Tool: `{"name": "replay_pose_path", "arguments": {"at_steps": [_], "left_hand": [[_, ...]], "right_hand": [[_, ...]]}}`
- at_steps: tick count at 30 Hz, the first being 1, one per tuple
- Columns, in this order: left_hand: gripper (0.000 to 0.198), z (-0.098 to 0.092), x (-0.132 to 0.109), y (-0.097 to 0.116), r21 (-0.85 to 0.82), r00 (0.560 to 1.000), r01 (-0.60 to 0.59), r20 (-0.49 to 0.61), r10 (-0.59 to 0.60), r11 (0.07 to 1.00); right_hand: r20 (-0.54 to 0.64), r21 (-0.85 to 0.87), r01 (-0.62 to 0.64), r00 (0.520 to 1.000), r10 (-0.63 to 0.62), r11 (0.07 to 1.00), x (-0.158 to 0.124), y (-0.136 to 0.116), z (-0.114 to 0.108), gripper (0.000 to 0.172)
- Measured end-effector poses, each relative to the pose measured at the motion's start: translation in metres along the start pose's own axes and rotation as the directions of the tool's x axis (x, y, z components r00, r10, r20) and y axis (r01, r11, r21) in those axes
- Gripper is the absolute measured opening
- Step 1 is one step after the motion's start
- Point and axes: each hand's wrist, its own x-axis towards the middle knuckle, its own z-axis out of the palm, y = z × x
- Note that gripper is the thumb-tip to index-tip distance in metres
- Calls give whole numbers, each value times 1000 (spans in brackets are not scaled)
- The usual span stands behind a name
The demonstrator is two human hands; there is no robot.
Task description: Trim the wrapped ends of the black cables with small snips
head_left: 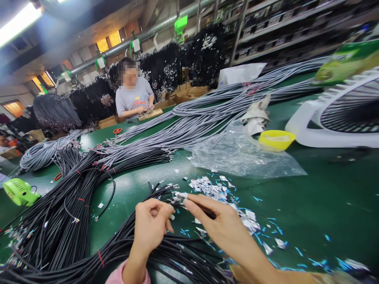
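Note:
My left hand (152, 223) is closed, its fingers curled in front of a bundle of black cables (127, 236); whatever it grips is hidden. To its right, my right hand (220, 221) pinches with thumb and forefinger beside the stripped, silvery cable ends (176, 188). A white cover (182, 195) sits on the forefinger's tip. Something dark shows under the right palm, too covered to name. Scraps of silver foil (210, 187) and small blue bits (275, 227) lie scattered beyond and beside the right hand.
Grey cables (189, 118) run across the green table (334, 189). Nearby lie a clear plastic bag (239, 154), a yellow bowl (275, 142) and a white fan (308, 126). At left stand a green fan (19, 192) and orange-handled scissors (117, 130). A co-worker (133, 94) works across the table.

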Motion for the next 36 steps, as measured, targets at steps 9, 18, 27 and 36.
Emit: {"name": "replay_pose_path", "arguments": {"at_steps": [9, 18, 27, 36], "left_hand": [[4, 6, -2, -8, 65, 985, -127, -110, 133, 990], [30, -1, -1, -5, 184, 980, -183, 111, 164, 966], [22, -1, -2, -4, 318, 974, -227, 79, 213, 920], [58, -6, 2, -2, 142, 982, -79, 182, 52, 987]], "right_hand": [[123, 69, -54, 991, 45, 996, -2, -1, 2, 25], [100, -7, -43, 994, 43, 999, 0, 3, 2, 27], [-15, -12, 156, 988, -156, 988, 1, -4, -3, 22], [-72, 5, 243, 968, -242, 970, 7, 4, 4, 26]]}}
